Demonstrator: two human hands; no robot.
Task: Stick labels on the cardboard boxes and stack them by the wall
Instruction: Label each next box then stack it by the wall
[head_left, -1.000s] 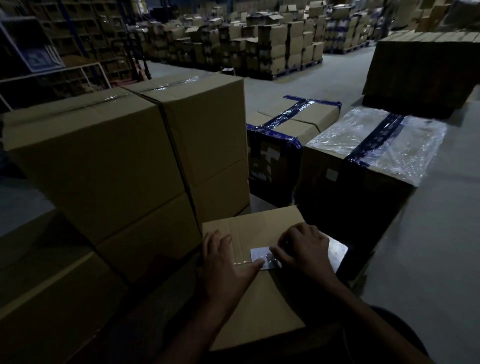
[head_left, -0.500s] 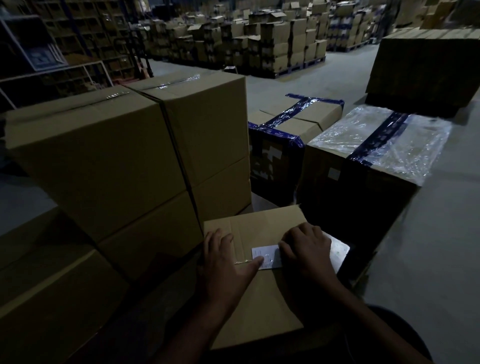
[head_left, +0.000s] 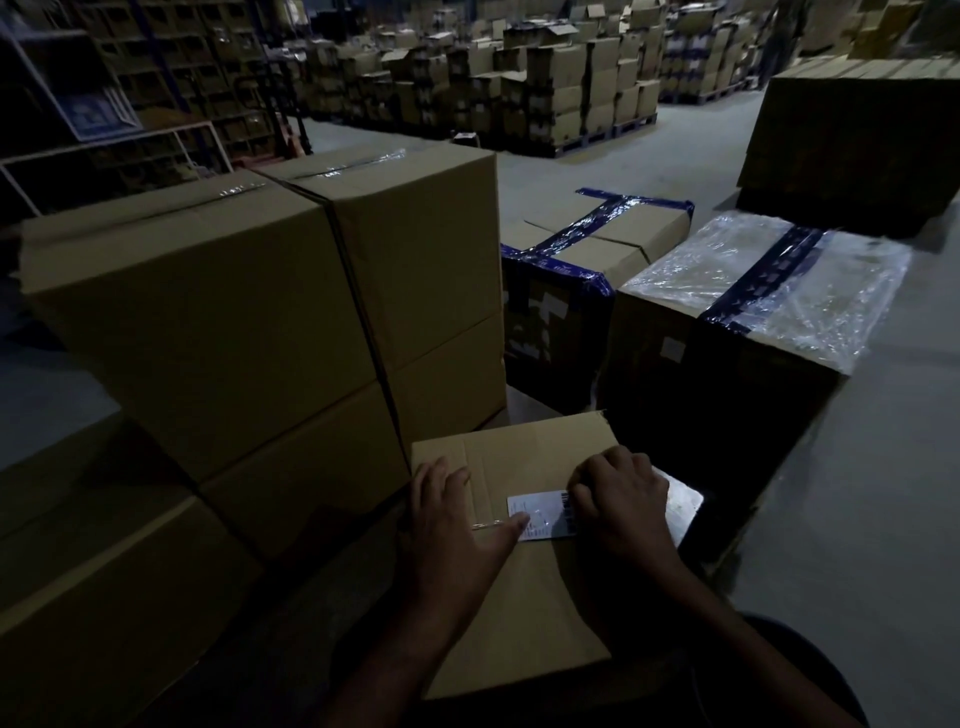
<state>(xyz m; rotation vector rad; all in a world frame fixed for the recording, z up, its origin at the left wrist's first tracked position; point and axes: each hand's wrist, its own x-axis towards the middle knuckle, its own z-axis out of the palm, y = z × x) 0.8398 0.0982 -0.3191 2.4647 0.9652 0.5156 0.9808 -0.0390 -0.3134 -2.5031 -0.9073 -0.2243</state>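
Note:
A small cardboard box lies right in front of me. A white label with a barcode sits on its top. My left hand lies flat on the box, its thumb pressing the label's left edge. My right hand rests with bent fingers on the label's right end and covers part of it. A pale sheet shows under my right hand at the box's right edge.
Two tall stacks of plain cardboard boxes stand close on the left. A blue-taped box and a plastic-wrapped box stand ahead on the right. Bare concrete floor runs along the right. Pallets of boxes fill the background.
My right hand has slid to the right along the label, uncovering more of it and its barcode. My left hand has stayed in place.

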